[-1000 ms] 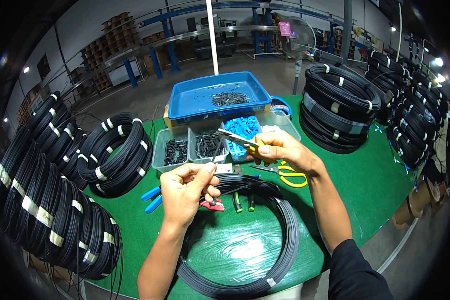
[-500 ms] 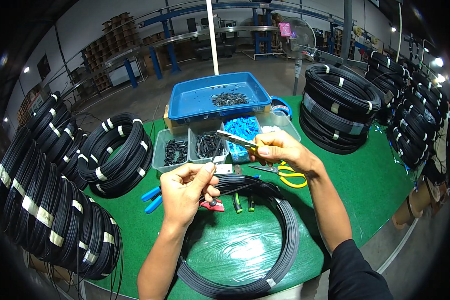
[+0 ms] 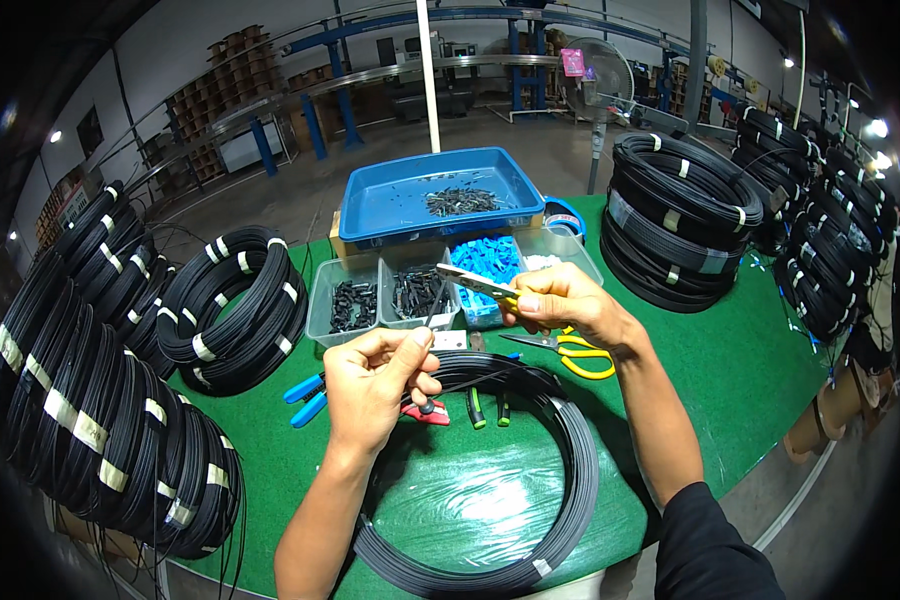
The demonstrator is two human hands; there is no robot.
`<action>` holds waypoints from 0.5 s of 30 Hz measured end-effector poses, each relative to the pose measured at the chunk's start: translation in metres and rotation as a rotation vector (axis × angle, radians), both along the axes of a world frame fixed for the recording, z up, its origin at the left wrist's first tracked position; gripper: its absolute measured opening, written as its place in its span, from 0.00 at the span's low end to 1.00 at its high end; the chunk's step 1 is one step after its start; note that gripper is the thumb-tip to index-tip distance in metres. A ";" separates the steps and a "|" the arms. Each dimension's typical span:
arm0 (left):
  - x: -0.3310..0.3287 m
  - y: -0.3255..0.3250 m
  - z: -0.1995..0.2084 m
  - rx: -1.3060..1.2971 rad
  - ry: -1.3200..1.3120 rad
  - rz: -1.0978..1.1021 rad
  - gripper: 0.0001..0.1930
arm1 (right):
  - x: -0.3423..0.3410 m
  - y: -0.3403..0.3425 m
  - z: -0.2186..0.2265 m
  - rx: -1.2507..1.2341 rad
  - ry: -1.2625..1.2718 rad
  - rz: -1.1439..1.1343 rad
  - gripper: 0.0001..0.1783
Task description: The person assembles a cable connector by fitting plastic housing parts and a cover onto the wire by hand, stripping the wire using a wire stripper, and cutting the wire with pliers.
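My left hand [image 3: 375, 385] is closed, pinching the end of a thin black cable [image 3: 436, 310] between thumb and forefinger so that it points up. In my right hand [image 3: 570, 308] is a flat metal hand tool with yellow grips [image 3: 478, 283], perhaps a cable stripper. Its jaw end reaches left, close to the cable tip; whether they touch I cannot tell. Under both hands lies a coil of black cable [image 3: 578, 470] on the green table [image 3: 685, 400]. Yellow-handled scissors [image 3: 582, 355] rest just below my right hand.
Ahead stand clear bins of black parts [image 3: 353, 307] and blue connectors [image 3: 485, 262], with a blue tray [image 3: 385, 192] of black scraps behind. Blue-handled pliers [image 3: 307, 400] lie left. Cable coils are stacked left [image 3: 110, 430] and right [image 3: 675, 215].
Almost nothing differs. The background and bins sit slightly shifted in the picture, while both hands keep the same hold on the cable and the tool.
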State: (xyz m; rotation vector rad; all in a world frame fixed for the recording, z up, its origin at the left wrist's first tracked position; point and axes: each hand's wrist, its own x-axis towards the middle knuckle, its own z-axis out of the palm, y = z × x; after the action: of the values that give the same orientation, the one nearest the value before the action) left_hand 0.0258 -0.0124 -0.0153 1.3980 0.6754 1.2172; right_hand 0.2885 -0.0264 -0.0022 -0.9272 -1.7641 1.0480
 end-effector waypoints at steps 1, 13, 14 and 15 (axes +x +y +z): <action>0.000 0.000 0.000 0.001 -0.001 -0.001 0.11 | 0.000 0.000 0.000 -0.002 0.005 -0.005 0.22; 0.000 0.000 0.000 0.001 0.012 0.006 0.11 | -0.001 0.003 -0.004 -0.005 0.027 -0.004 0.22; 0.000 0.000 0.000 -0.001 0.013 0.007 0.11 | -0.002 0.004 -0.004 0.001 0.033 0.000 0.22; 0.000 0.000 -0.001 -0.003 0.014 0.008 0.11 | -0.002 0.004 -0.004 0.001 0.032 0.000 0.22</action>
State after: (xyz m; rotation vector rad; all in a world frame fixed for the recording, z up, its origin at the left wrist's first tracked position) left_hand 0.0257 -0.0125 -0.0158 1.4034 0.6926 1.2132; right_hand 0.2869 -0.0223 -0.0065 -0.9047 -1.7379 1.0568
